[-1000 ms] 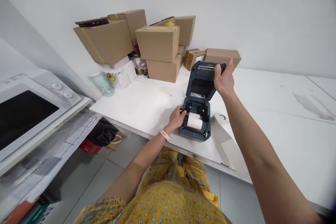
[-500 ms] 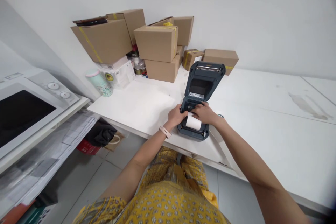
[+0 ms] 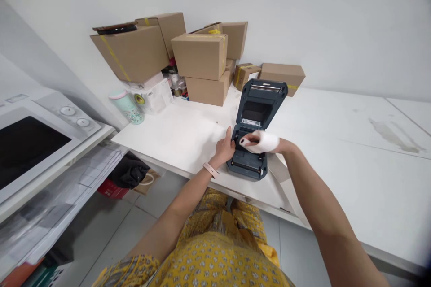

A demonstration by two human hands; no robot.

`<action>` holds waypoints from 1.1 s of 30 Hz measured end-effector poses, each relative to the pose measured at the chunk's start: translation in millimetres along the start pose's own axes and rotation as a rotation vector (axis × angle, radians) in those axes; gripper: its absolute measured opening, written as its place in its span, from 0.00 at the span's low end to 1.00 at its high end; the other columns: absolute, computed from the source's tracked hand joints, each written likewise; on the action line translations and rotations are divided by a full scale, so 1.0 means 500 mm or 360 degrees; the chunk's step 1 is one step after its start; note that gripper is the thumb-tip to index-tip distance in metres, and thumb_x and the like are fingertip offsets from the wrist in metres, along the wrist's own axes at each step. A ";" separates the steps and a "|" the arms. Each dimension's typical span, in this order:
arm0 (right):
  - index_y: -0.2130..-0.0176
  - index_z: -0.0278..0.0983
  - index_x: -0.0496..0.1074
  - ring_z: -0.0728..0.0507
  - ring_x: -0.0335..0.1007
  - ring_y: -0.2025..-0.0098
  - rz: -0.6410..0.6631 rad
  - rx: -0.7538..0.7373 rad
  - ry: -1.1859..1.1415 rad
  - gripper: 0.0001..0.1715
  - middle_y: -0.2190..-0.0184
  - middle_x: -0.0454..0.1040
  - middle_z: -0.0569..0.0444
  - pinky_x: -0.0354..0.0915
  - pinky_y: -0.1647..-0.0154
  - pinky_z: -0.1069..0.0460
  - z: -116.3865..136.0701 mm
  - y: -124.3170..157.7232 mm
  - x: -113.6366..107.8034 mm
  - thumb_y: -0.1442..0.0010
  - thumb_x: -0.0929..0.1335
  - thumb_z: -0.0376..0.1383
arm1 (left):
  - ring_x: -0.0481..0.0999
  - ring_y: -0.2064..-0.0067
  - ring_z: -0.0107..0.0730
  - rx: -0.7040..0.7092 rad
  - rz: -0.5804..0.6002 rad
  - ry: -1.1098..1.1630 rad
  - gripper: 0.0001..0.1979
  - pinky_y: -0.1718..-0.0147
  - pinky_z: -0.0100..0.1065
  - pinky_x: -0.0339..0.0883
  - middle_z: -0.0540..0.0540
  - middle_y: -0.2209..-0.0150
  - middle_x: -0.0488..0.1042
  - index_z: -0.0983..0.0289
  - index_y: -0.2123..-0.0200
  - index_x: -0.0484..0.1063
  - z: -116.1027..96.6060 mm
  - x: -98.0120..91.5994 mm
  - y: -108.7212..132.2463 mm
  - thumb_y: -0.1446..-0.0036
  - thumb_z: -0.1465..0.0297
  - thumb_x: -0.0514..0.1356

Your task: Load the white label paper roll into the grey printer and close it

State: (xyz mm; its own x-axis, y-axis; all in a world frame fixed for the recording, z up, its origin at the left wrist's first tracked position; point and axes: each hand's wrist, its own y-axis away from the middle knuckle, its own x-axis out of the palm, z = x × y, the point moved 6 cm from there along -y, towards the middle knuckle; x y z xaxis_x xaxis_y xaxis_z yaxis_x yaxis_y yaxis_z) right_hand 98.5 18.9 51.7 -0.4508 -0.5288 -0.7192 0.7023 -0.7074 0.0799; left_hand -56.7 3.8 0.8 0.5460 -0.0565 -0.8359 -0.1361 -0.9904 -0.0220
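A dark label printer (image 3: pixel 247 160) stands on the white table near its front edge, its lid (image 3: pixel 261 103) raised and its inside showing. A white paper roll (image 3: pixel 268 142) is above the printer's bay in my right hand (image 3: pixel 248 138). The fingers are closed on the roll, and its loose paper covers part of the hand. A small dark core hole faces left. My left hand (image 3: pixel 225 147) rests against the printer's left edge, its fingers stretched out and apart, with nothing seen in them. A pale band circles the left wrist.
Cardboard boxes (image 3: pixel 200 56) are stacked along the wall behind the printer. A mint tumbler (image 3: pixel 128 107) stands at the table's left end. Further left, a microwave (image 3: pixel 37 132) sits on a shelf. A pale strip (image 3: pixel 283 179) lies to the printer's right by the front edge.
My right hand has lifted the paper roll up out of the printer's bay, and its paper now hangs over the hand. My left hand's fingers have straightened at the printer's left edge.
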 end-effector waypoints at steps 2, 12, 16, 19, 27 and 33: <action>0.54 0.39 0.74 0.37 0.76 0.61 -0.0184 -0.0033 -0.0584 0.30 0.62 0.79 0.48 0.71 0.60 0.44 -0.003 0.067 -0.036 0.47 0.71 0.56 | 0.77 0.52 0.46 -0.0059 -0.0019 0.0037 0.33 0.52 0.41 0.65 0.60 0.54 0.78 0.63 0.28 0.40 0.002 -0.001 0.002 0.34 0.69 0.46; 0.57 0.49 0.74 0.33 0.76 0.52 -0.1642 0.0412 -0.1155 0.27 0.61 0.78 0.49 0.70 0.48 0.36 -0.255 0.412 -0.074 0.58 0.77 0.52 | 0.77 0.51 0.45 -0.0088 -0.0082 0.0057 0.25 0.50 0.41 0.65 0.56 0.55 0.79 0.58 0.34 0.57 -0.002 -0.001 0.004 0.34 0.69 0.48; 0.60 0.42 0.74 0.38 0.77 0.56 -0.1783 0.0652 -0.1174 0.29 0.56 0.79 0.48 0.74 0.59 0.43 -0.308 0.402 0.013 0.63 0.80 0.44 | 0.77 0.51 0.44 -0.0098 -0.0096 0.0076 0.24 0.50 0.40 0.65 0.55 0.54 0.80 0.57 0.35 0.59 -0.002 -0.002 0.004 0.34 0.69 0.49; 0.59 0.41 0.74 0.41 0.77 0.58 -0.1852 0.0678 -0.1202 0.28 0.51 0.78 0.48 0.74 0.64 0.47 -0.319 0.384 0.058 0.60 0.80 0.44 | 0.77 0.52 0.44 -0.0093 -0.0103 0.0081 0.25 0.50 0.40 0.65 0.55 0.53 0.79 0.57 0.35 0.59 -0.001 -0.002 0.004 0.34 0.69 0.49; 0.46 0.46 0.71 0.36 0.67 0.38 -0.1899 0.0566 -0.0951 0.37 0.42 0.73 0.49 0.62 0.37 0.34 -0.280 0.405 0.016 0.54 0.78 0.44 | 0.78 0.54 0.43 -0.0078 -0.0107 0.0077 0.24 0.52 0.39 0.66 0.54 0.58 0.80 0.57 0.36 0.60 0.001 -0.001 0.002 0.34 0.69 0.49; 0.39 0.44 0.64 0.36 0.67 0.38 -0.1685 0.0355 -0.0427 0.37 0.41 0.70 0.45 0.61 0.36 0.34 -0.173 0.360 -0.010 0.45 0.73 0.45 | 0.78 0.54 0.42 -0.0108 -0.0105 0.0061 0.24 0.51 0.39 0.65 0.54 0.57 0.80 0.56 0.35 0.60 0.001 -0.001 0.002 0.34 0.69 0.49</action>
State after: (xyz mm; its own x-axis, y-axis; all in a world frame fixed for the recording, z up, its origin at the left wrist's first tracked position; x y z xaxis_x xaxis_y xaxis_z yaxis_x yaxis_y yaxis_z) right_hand 274.8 -65.2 10.2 -0.8869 0.3261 -0.3272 -0.2096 -0.9153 -0.3439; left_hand -57.5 2.9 0.9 0.5835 0.0055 -0.8121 -0.0432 -0.9983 -0.0379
